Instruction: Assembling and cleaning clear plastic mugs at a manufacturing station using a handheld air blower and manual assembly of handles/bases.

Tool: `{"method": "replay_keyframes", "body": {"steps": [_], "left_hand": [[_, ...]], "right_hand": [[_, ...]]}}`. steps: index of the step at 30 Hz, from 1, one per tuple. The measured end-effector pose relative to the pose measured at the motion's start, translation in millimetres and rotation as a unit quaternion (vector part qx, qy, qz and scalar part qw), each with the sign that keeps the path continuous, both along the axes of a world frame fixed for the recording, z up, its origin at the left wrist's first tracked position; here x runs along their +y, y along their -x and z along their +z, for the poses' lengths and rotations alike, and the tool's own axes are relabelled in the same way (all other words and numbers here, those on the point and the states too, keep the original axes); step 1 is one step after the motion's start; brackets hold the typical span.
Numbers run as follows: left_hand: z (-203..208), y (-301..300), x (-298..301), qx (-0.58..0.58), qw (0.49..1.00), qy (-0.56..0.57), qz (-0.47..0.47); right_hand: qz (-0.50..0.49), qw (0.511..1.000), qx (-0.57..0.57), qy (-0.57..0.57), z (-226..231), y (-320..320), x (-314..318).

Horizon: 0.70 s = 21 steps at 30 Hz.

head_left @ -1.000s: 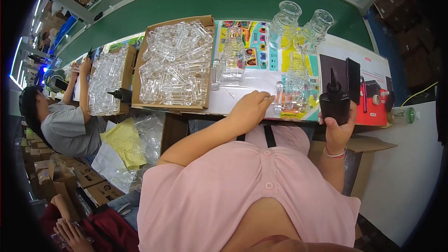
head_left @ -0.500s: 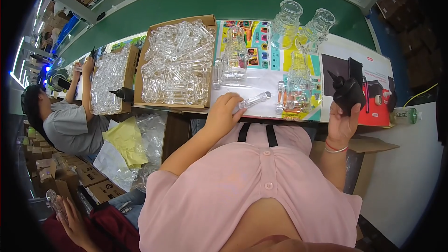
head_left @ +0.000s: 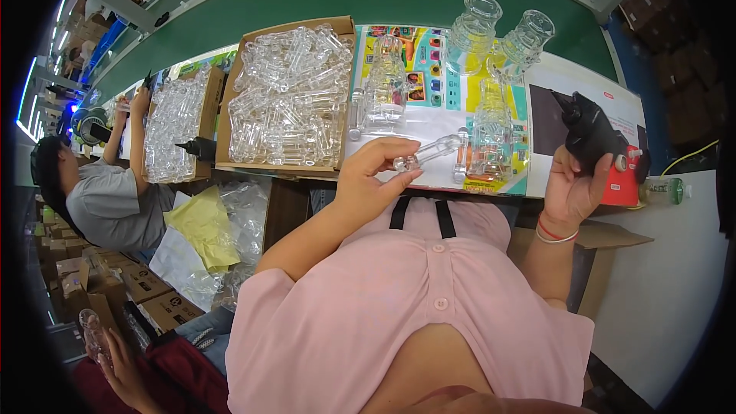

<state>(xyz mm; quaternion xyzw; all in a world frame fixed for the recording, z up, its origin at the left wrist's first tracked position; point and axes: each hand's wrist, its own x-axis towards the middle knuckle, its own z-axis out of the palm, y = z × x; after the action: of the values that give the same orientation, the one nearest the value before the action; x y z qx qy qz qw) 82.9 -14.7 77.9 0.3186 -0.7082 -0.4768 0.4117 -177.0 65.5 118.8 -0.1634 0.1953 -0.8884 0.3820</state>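
Observation:
Between thumb and fingers, my left hand [head_left: 377, 176] pinches the left end of a short clear tube [head_left: 435, 152] with knobbed ends. The tube points up to the right, over the white sheet. My right hand [head_left: 573, 193] grips the lower part of a black squeeze bottle [head_left: 594, 134], whose pointed nozzle tilts up to the left. Two similar clear tubes, one left [head_left: 356, 113] and one right [head_left: 461, 161], lie on the table. Larger ribbed clear vessels lie beside them, one on the left [head_left: 385, 88] and one on the right [head_left: 492, 142].
Left of my hand stands a cardboard box [head_left: 349, 31] heaped with clear tubes. Two clear ribbed vessels [head_left: 473, 34] [head_left: 529, 42] rise at the back. Further left are another filled box [head_left: 213, 119], a second black bottle [head_left: 201, 148] and a co-worker [head_left: 115, 192]. Another person's hand [head_left: 123, 368] holds a clear piece.
The clear tube in my left hand has swung its far end upward, and my thumb now shows against its near end. My right hand has lifted and tilted the black bottle slightly rightward.

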Motion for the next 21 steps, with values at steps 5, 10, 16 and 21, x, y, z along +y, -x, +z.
{"method": "replay_keyframes", "body": {"steps": [5, 10, 16, 21], "left_hand": [[40, 11, 1, 0.145, 0.988, -0.021, -0.052], [48, 14, 4, 0.165, 0.984, 0.030, -0.057], [50, 13, 3, 0.221, 0.972, 0.030, -0.068], [49, 12, 4, 0.223, 0.972, 0.053, -0.058]], "right_hand": [[-0.039, 0.998, 0.046, 0.029, 37, -26, -11], [-0.001, 0.979, 0.202, 0.018, 49, -45, -16], [-0.094, 0.910, 0.396, -0.078, 57, -55, -4], [-0.144, 0.849, 0.497, -0.108, 62, -62, 2]]}}
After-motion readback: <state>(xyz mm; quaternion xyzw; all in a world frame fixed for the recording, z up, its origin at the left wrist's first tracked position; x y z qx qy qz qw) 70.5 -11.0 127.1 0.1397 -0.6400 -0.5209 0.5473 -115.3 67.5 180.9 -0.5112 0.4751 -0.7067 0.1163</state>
